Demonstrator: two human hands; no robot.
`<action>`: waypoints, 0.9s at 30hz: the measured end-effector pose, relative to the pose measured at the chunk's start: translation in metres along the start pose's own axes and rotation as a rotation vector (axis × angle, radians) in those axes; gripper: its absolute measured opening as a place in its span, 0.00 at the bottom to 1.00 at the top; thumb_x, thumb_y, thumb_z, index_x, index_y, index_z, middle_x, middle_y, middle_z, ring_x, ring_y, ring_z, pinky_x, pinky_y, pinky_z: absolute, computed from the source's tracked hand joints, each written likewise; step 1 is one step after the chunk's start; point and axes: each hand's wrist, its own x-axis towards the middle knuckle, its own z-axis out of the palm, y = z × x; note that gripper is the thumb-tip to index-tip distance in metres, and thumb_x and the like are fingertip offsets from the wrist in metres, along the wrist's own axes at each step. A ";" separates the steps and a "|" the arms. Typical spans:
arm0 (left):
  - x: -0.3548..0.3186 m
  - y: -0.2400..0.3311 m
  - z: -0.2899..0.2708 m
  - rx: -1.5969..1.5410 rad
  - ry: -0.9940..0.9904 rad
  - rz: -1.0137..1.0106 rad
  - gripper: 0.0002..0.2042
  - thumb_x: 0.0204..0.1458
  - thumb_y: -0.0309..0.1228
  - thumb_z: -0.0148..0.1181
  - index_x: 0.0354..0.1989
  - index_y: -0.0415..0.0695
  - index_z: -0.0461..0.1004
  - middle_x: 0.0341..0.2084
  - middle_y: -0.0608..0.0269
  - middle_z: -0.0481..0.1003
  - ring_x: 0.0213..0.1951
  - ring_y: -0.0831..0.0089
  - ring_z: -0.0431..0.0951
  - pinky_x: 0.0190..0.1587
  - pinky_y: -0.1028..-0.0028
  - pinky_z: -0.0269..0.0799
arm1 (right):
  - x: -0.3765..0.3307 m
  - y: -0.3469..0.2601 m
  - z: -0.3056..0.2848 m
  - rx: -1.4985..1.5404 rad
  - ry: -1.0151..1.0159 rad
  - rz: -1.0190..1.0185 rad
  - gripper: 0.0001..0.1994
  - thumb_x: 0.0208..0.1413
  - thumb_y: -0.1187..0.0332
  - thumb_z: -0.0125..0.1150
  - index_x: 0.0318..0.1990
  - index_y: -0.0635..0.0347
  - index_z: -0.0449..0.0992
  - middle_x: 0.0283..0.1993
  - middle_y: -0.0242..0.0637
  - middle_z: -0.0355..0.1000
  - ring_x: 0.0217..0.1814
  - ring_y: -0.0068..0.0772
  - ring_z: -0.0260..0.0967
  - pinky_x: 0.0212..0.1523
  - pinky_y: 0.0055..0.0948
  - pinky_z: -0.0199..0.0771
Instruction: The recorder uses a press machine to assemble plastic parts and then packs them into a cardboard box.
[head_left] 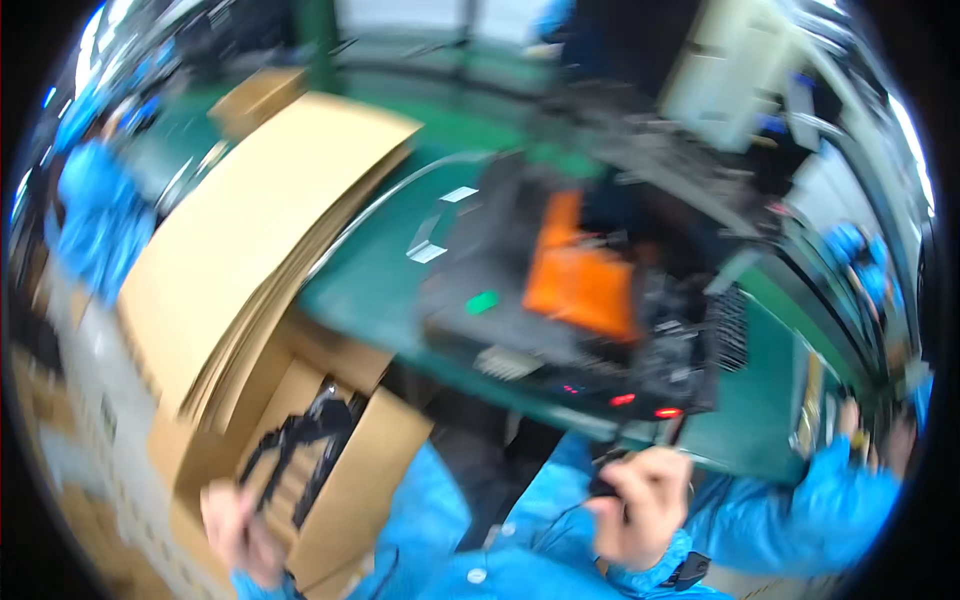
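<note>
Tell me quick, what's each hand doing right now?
Left hand: at the edge of the open cardboard box; too blurred to tell the grip.
Right hand: closed around a small dark object, too blurred to identify.

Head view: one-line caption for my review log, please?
Blurred bench scene: left hand at an open cardboard box of black parts, right hand closed on a dark object below a black-and-orange machine.
</note>
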 end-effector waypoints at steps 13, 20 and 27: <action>-0.172 -0.229 -0.008 0.145 -0.253 -1.070 0.10 0.58 0.32 0.58 0.36 0.36 0.74 0.28 0.53 0.77 0.35 0.59 0.77 0.40 0.65 0.71 | 0.030 0.010 0.016 -0.253 -0.085 -0.056 0.15 0.66 0.65 0.50 0.51 0.67 0.72 0.50 0.47 0.66 0.54 0.45 0.65 0.55 0.35 0.64; -0.302 -0.352 0.143 -0.781 0.640 -1.640 0.09 0.64 0.35 0.52 0.39 0.42 0.72 0.24 0.66 0.72 0.23 0.78 0.66 0.25 0.76 0.62 | 0.052 -0.010 0.013 -0.189 -0.108 -0.007 0.15 0.66 0.64 0.50 0.50 0.67 0.71 0.50 0.46 0.65 0.52 0.40 0.65 0.54 0.32 0.63; -0.348 -0.423 0.308 -1.007 0.817 -1.702 0.06 0.62 0.29 0.49 0.33 0.44 0.70 0.21 0.67 0.68 0.22 0.76 0.66 0.28 0.73 0.69 | 0.045 -0.016 -0.002 -0.214 -0.205 0.027 0.21 0.66 0.57 0.48 0.50 0.71 0.68 0.49 0.48 0.63 0.52 0.39 0.61 0.56 0.32 0.58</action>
